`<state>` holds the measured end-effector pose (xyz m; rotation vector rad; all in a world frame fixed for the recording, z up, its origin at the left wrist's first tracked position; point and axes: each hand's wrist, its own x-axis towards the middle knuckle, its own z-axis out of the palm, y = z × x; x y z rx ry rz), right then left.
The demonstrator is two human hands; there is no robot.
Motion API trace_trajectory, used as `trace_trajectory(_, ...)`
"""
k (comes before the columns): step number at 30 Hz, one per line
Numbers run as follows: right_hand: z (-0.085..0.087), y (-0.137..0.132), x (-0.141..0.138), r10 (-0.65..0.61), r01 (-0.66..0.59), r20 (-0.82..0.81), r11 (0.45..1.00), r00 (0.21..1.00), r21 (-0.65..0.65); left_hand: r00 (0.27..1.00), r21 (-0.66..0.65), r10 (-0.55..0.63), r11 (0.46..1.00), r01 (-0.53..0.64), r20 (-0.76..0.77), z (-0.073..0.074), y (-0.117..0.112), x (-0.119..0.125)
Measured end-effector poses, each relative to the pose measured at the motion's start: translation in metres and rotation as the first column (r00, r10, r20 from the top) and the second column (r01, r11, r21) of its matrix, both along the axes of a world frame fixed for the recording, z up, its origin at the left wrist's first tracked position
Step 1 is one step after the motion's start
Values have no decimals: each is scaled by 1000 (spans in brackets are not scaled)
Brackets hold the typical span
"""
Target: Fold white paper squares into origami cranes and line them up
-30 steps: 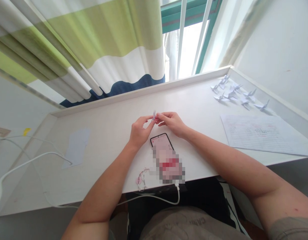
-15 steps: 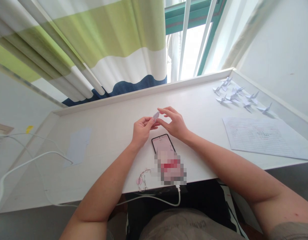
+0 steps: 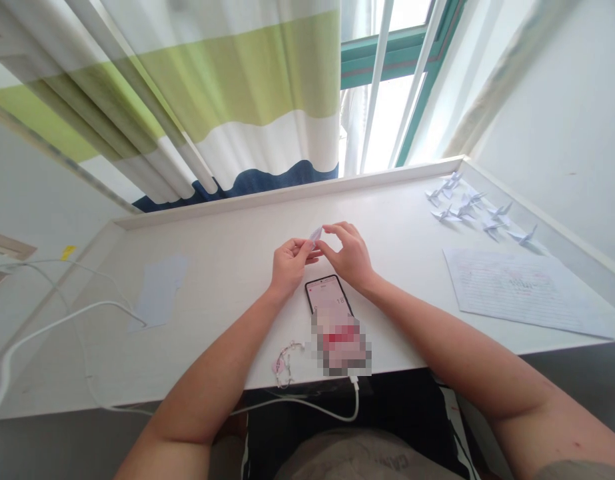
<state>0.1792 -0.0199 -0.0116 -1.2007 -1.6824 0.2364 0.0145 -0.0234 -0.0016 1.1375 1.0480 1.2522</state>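
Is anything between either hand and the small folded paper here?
Nothing visible. The left hand pinches the folded paper above the desk, and the right hand has its fingertips right at it; the phone lies nearer the person.

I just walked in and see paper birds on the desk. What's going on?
A person sits at a white desk, pinching a small folded paper between the fingers of the left hand and right hand, just above a phone plugged into a white cable. A group of paper cranes lies at the desk's far right corner, beside a written sheet.
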Motion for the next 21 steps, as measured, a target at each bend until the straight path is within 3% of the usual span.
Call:
trace_trajectory(11, 1, -3, -7, -27, 19, 137, 998, 990, 61, 999, -56, -6, 998, 8, 39, -6, 3, 0)
trace_trajectory(21, 9, -7, -7, 140, -139, -7, 985, 990, 101, 997, -40, 4, 999, -1, 71, 0, 0, 1)
